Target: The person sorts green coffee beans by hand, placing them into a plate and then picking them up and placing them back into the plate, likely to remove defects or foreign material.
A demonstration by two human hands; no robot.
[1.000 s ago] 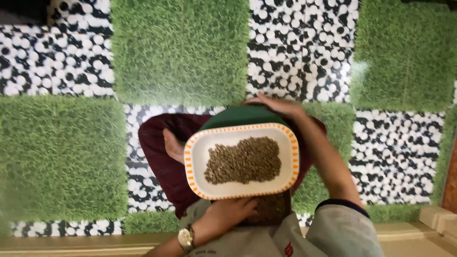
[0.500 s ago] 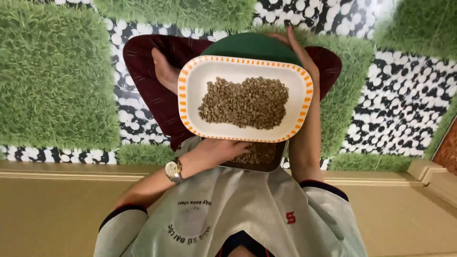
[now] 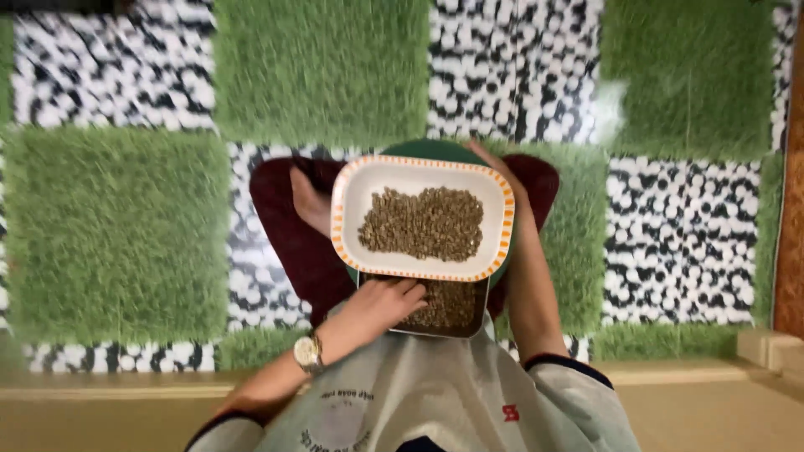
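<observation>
A white rectangular tray with an orange striped rim sits over my lap and carries a flat pile of greenish-brown beans. Under it lies a round green basin, of which only the far edge shows. My right hand curls over that far edge beside the tray's far right corner. A metal container with more beans pokes out below the tray's near edge. My left hand, with a wristwatch, rests with its fingers stretched onto those beans and touching the tray's near rim.
I sit cross-legged in dark red trousers with a bare foot left of the tray. The floor is squares of green artificial grass and black-and-white pebble panels. A tan ledge runs beneath me.
My left hand has slid out from under the tray's near edge onto the beans in the metal container. The view has shifted, so the tray sits lower in it. My right hand stays on the green rim.
</observation>
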